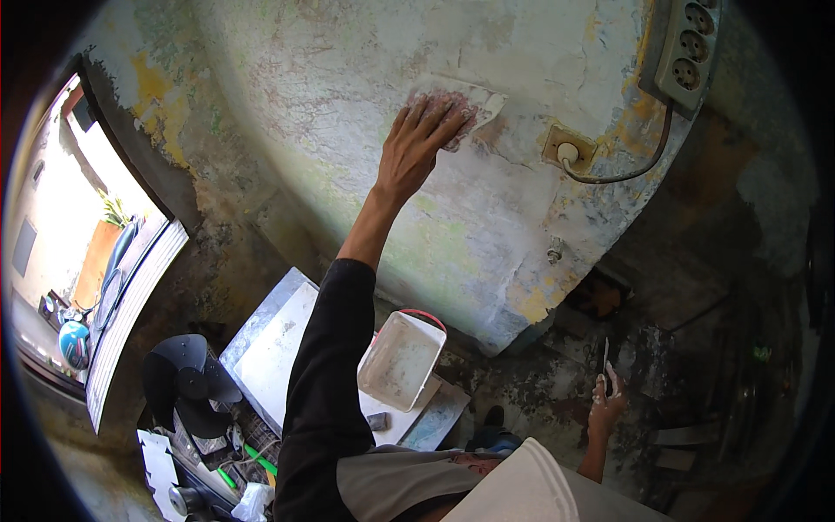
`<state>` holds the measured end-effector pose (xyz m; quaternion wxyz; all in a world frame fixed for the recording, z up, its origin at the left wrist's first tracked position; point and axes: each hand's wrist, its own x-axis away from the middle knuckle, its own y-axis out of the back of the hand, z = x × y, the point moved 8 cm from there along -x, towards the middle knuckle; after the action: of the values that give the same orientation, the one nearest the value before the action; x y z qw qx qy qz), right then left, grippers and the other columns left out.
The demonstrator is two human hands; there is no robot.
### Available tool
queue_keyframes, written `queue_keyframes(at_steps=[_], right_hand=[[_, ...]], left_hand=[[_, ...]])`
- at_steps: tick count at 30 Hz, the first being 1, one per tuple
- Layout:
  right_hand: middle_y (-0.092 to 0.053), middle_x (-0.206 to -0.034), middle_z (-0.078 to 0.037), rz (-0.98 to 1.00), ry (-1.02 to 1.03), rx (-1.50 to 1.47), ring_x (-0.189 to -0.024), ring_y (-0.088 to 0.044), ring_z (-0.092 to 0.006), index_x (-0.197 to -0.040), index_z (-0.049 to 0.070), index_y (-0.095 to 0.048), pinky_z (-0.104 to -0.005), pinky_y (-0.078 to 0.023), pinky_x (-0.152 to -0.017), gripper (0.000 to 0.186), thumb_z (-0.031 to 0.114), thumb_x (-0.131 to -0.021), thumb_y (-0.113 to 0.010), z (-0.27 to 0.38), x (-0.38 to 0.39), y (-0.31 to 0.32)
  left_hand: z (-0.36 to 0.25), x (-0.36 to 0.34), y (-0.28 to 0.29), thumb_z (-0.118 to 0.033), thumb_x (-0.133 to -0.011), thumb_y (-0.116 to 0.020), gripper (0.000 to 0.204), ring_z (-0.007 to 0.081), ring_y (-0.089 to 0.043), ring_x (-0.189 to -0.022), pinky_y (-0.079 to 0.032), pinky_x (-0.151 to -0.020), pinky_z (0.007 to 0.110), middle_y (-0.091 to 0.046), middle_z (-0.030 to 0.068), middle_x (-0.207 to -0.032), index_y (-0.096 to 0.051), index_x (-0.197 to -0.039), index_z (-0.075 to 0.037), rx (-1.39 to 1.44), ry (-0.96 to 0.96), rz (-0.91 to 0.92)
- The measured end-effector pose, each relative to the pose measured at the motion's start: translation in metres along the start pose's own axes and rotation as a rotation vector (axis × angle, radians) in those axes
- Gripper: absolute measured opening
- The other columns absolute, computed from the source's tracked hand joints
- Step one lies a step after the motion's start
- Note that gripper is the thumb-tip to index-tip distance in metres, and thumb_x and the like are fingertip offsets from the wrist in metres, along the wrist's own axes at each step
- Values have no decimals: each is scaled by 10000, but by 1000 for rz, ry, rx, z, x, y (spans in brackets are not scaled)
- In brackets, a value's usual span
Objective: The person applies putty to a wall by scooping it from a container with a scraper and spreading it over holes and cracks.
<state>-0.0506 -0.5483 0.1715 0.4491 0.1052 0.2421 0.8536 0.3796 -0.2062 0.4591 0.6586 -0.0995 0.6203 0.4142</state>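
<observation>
My left hand (416, 137) presses a pale, red-stained sheet (483, 104) against the mottled, peeling wall (304, 104), fingers spread over it. My right hand (605, 402), smeared with white, is low at the right, closed on a thin flat-bladed tool (606, 352) pointing up. A white square bucket (396, 361) with a red handle sits below the wall among pale boards (274, 322).
A wall socket (565, 148) with a plugged cable and a power strip (687, 43) are at the upper right. A pipe fitting (554, 252) sticks from the wall. At lower left are dark fan blades (191, 391) and clutter below an open window (91, 217).
</observation>
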Motion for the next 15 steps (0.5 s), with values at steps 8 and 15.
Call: queue_keyframes(at_steps=[8,15], right_hand=[[-605,-906,9,-24,94,-130,-703,-449,-58,-1384,10,-646,-246,-422,-639,351,105,-1046,-641,5,8,-15],[-720,-1231,-74,-38,-59,75,-928,-708,-146,-1403,159,-652,-358,-540,-780,365,322,-1080,-607,13,16,-9]], left_hand=[[36,-87,57,29,-923,-603,596,355,-672,-1212,-582,-1000,452,-666,41,-1392,-617,-1422,-298,-106,-85,-339],[54,-66,12,70,-901,-585,667,347,-674,-1179,-587,-1001,451,-667,20,-1384,-583,-1450,-309,-58,-115,-104]])
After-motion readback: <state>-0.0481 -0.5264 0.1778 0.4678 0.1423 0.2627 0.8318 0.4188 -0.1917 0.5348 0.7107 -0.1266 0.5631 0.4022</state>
